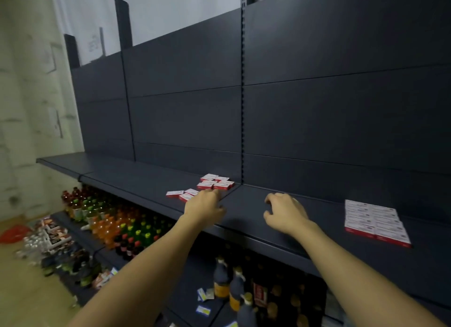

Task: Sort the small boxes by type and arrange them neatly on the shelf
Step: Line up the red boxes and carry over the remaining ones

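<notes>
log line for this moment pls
left hand reaching loose red-white boxes | right hand empty over shelf | neat block right

Both hands outstretched: left [204, 206], right [285, 213] loosely curled.

The shelf [146, 180] and its back panels [341, 119] look like dark matt painted metal, smooth. The small boxes [375, 223] at right and at centre [216, 182] look like red-and-white card. Lower left, the bottles [109, 224] look glossy.
</notes>
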`<action>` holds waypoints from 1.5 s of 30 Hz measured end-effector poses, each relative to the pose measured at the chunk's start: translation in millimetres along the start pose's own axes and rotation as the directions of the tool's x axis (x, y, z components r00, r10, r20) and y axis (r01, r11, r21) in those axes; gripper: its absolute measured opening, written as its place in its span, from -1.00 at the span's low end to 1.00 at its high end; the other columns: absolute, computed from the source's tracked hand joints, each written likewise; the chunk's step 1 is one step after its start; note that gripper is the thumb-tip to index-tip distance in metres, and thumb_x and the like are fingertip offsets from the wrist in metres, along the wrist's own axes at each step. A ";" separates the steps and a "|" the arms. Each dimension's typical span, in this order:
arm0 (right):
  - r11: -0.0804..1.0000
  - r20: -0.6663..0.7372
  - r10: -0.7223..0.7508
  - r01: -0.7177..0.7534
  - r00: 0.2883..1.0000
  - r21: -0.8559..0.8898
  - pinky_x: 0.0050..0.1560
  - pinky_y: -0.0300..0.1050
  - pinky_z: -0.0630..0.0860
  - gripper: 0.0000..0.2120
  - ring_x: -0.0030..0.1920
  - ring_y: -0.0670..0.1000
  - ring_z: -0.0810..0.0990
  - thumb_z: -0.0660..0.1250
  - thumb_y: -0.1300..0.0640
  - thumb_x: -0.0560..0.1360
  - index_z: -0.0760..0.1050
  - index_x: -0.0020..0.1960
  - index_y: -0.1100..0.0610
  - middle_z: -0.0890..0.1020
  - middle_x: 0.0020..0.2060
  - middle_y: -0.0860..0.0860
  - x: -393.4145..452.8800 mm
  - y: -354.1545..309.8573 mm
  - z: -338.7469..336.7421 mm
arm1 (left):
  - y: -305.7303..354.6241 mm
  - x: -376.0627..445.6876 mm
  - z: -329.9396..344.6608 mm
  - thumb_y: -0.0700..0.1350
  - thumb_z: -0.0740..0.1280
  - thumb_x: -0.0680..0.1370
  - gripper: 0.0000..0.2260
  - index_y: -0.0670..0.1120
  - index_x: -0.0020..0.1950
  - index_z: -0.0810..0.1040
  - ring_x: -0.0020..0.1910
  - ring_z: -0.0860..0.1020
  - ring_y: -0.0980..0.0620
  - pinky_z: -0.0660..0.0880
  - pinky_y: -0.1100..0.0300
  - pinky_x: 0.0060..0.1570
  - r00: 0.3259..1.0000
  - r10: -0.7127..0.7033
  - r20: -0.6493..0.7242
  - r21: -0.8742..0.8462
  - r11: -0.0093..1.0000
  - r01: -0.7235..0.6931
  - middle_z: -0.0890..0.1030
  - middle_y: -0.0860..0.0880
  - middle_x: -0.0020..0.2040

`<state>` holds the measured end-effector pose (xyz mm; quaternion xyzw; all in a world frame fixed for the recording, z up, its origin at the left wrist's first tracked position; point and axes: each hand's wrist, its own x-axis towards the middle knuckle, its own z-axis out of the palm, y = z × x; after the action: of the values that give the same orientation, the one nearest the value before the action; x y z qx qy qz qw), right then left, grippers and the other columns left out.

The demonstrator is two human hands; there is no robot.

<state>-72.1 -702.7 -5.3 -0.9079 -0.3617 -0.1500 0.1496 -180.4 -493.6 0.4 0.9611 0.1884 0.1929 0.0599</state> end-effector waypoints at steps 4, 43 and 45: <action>1.000 -0.010 0.005 -0.005 1.000 -0.014 0.25 -0.04 0.42 -0.57 0.27 0.06 0.47 0.26 -0.04 0.55 0.44 0.38 0.06 0.53 0.28 0.00 14.9 -35.7 17.9 | -41.5 0.6 3.9 0.05 0.26 0.50 -0.70 -0.04 0.18 0.51 0.12 0.53 -0.10 0.53 0.04 0.02 0.999 -0.007 -0.049 0.008 1.000 0.008 0.54 -0.02 0.17; 0.988 -0.029 0.150 -0.151 0.988 -0.036 0.14 -0.06 0.46 -0.64 0.18 0.08 0.52 0.27 0.10 0.44 0.50 0.23 0.05 0.58 0.14 0.00 297.2 -91.5 148.8 | -217.2 286.9 86.3 0.09 0.28 0.57 -0.68 0.00 0.27 0.55 0.11 0.55 -0.02 0.54 0.06 0.00 0.978 0.205 0.032 -0.051 0.978 -0.204 0.54 0.02 0.18; 0.982 -0.045 0.185 -0.186 0.982 -0.030 0.13 -0.07 0.45 -0.63 0.17 0.08 0.52 0.27 0.12 0.43 0.50 0.23 0.06 0.58 0.12 0.00 301.2 -91.6 156.0 | -223.3 301.5 94.6 0.06 0.28 0.57 -0.66 0.00 0.31 0.54 0.14 0.54 -0.01 0.56 0.04 0.05 0.969 0.242 0.045 -0.055 0.969 -0.240 0.54 0.01 0.23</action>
<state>98.0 -395.6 -17.7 -0.9368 -0.2697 -0.1606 0.1548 38.7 -175.6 -23.3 0.9797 0.0640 0.1785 0.0644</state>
